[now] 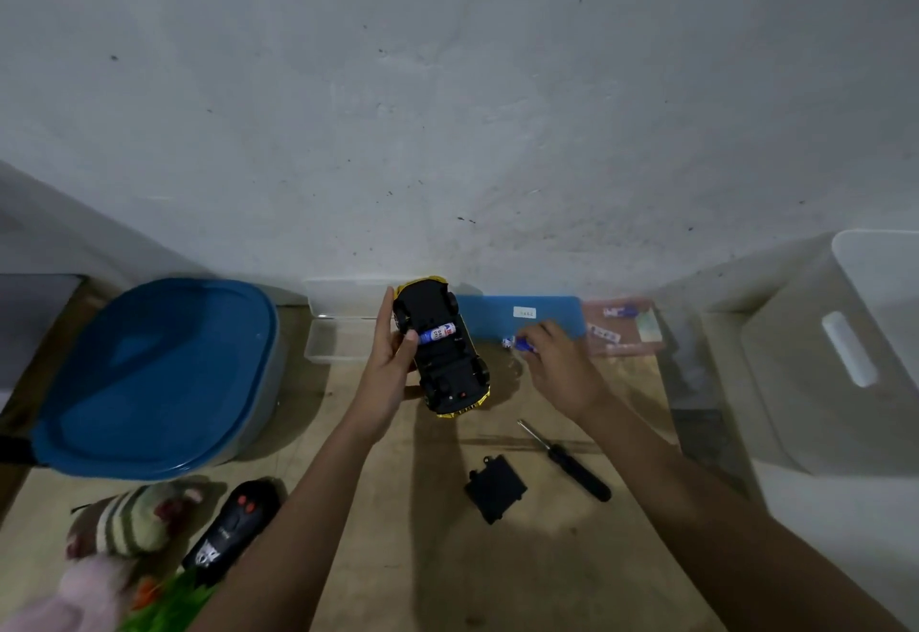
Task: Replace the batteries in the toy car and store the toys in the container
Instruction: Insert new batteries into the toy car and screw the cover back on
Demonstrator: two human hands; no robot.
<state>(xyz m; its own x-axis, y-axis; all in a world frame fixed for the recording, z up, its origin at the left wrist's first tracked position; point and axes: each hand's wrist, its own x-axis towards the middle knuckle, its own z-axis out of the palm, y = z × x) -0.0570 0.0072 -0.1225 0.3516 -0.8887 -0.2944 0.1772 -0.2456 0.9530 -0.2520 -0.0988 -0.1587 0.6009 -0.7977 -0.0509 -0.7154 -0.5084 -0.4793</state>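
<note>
1. The left hand (390,358) grips the side of the toy car (442,345), fingers wrapped around its body and the thumb resting beside a battery (437,333) that lies across the open compartment in the underside.
2. The toy car is turned wheels up, black belly toward the camera, yellow body showing at both ends, held just above the counter (398,507).
3. The right hand (557,363) is to the right of the car, its fingertips pinched around a second battery (519,344) down at the counter.
4. Beyond that hand lies a blue lid (517,315), with a pinkish clear pack (621,325) holding more blue-labelled batteries just to its right.
5. A clear tray (338,338) sits behind the left hand, against the wall.
6. Nearer the camera, the black battery cover (495,487) and a black-handled screwdriver (572,465) lie apart on the counter.
7. Far left stands a container with a blue lid on it (159,377); in front of it lie a striped soft toy (129,522) and a black remote control (233,527).
8. A white bin (840,353) stands at the right.
</note>
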